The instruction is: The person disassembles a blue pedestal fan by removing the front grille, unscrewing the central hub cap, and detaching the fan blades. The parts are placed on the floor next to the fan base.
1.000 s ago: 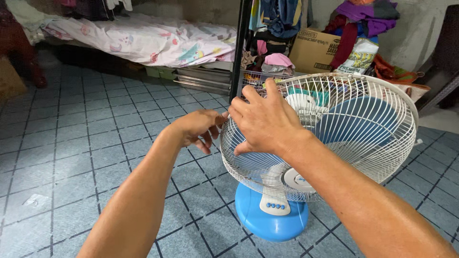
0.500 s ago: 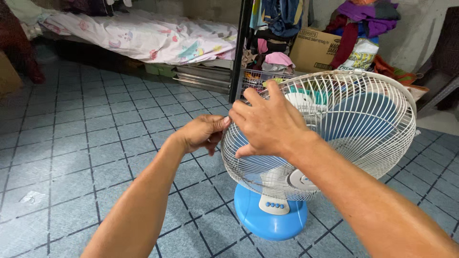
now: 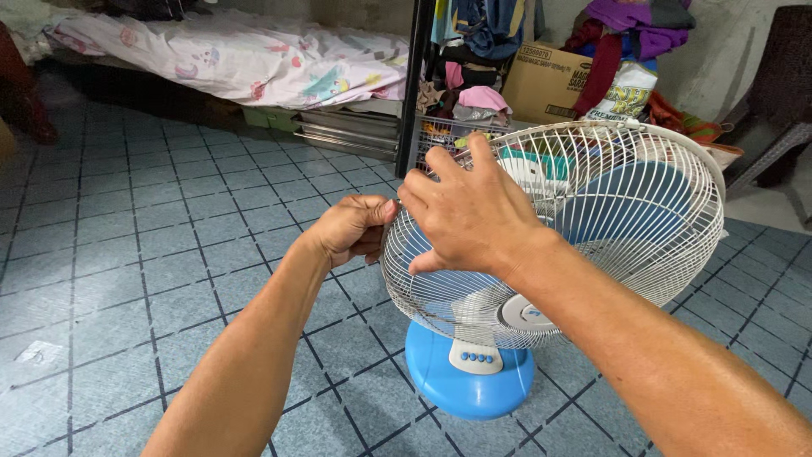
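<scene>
A table fan stands on the tiled floor, with a white wire grille [image 3: 626,211], blue blades [image 3: 630,203] behind it and a round blue base [image 3: 469,381] with a white button panel. My right hand [image 3: 465,211] lies spread flat on the front of the grille near its left rim. My left hand [image 3: 351,228] is curled at the grille's left edge, fingers pinched on the rim. What sits between those fingers is hidden.
A black metal post [image 3: 414,76] rises just behind the fan. A low bed with a patterned sheet [image 3: 237,59] lines the back wall. A cardboard box [image 3: 545,80], a sack and piled clothes [image 3: 626,34] stand behind the fan. A dark chair [image 3: 774,110] is at the right.
My left hand has closed from loose fingers into a pinch on the grille's left rim. The right hand stays on the grille. The view has shifted slightly.
</scene>
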